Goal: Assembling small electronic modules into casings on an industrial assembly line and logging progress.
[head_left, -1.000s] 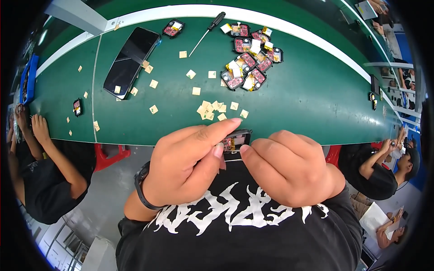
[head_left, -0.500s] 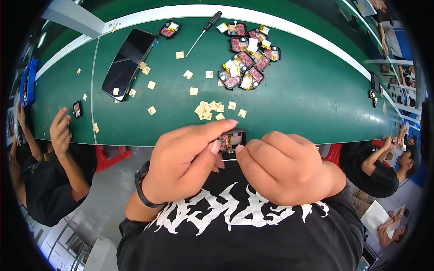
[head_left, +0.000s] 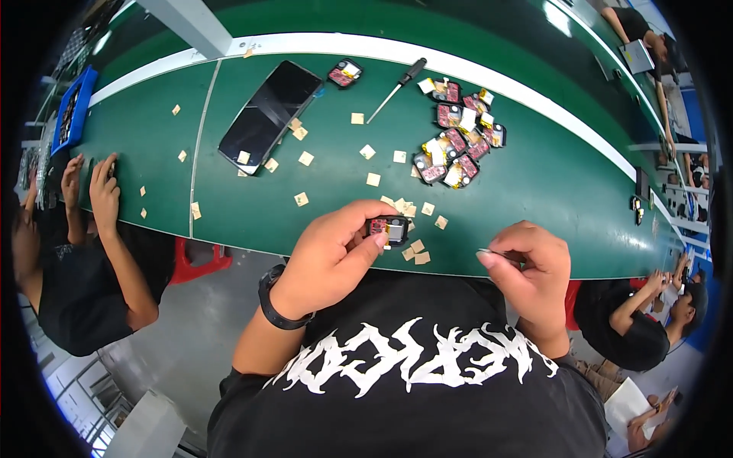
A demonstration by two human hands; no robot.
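Observation:
My left hand (head_left: pixel 332 248) grips a small black device housing (head_left: pixel 396 230) between thumb and fingers, just above the table's near edge. Inside the housing show a red circuit board and a grey part. Off to the right, my right hand (head_left: pixel 538 263) is closed in a pinch on a thin metal tool (head_left: pixel 485 250); only its tip shows, so its exact kind is unclear. Small beige square pads (head_left: pixel 417 253) lie beside and partly behind my left hand, some of them overlapping.
Similar open housings with white battery packs (head_left: pixel 450 141) are heaped farther back on the green table (head_left: pixel 534 175). A screwdriver (head_left: pixel 398 88), a dark phone (head_left: pixel 269 114) and a lone housing (head_left: pixel 346 73) lie to their left. Co-workers sit on both sides; one's hand (head_left: pixel 104 191) rests near a blue tray (head_left: pixel 74 109).
My right hand has drawn away to the right with the metal tool, apart from the housing. My left hand still holds the housing. The view has shifted, and the left co-worker's hands have moved.

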